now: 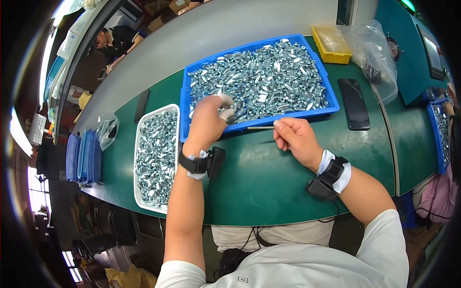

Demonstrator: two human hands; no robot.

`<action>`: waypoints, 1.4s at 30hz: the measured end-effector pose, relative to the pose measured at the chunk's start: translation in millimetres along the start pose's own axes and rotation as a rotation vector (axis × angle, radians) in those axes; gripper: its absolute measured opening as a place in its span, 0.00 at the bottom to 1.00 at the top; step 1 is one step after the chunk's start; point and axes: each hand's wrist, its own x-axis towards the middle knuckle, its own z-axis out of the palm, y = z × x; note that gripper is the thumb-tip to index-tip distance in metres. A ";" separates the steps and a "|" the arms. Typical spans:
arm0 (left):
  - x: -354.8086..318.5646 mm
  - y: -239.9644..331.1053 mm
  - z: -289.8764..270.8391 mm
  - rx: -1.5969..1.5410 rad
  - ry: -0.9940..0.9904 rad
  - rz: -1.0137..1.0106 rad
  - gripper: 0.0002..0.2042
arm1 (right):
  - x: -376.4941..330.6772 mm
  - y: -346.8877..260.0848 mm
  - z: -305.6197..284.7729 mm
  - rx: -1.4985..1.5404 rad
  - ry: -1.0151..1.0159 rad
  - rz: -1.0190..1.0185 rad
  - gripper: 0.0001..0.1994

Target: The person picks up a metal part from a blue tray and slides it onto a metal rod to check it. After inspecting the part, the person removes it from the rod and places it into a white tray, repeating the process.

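My left hand (211, 117), white coverings on its fingertips, reaches over the near left corner of a large blue tray (312, 114). The tray is heaped with small shiny metal pieces (259, 79), some showing a hole at the end. Thumb and forefinger are curved and apart, close to the pieces; whether they touch one is not clear. At the tray's near edge my right hand (297, 139) pinches a thin metal rod (259, 127) between thumb and forefinger. The rod points left, toward my left hand. Left of the blue tray stands a white tray (138, 165) of similar pieces.
A black phone (354, 103) lies to the right on the green table (269, 192). Behind it are a yellow bin (331, 55) and a clear plastic bag (377, 62). Blue bins (85, 156) stand at the left edge. Another person (117, 43) sits beyond the grey partition (158, 62).
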 end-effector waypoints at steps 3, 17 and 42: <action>-22.5 17.7 3.8 -0.544 0.121 -0.159 0.07 | -1.1 -3.1 -0.7 -0.006 0.033 -0.033 0.16; -59.2 28.6 41.1 -1.213 0.174 -0.316 0.07 | -2.6 -1.4 3.0 -0.102 0.074 -0.018 0.15; -65.8 32.0 62.2 -0.839 0.064 0.000 0.05 | -1.8 -10.5 -1.4 -0.197 -0.144 0.074 0.17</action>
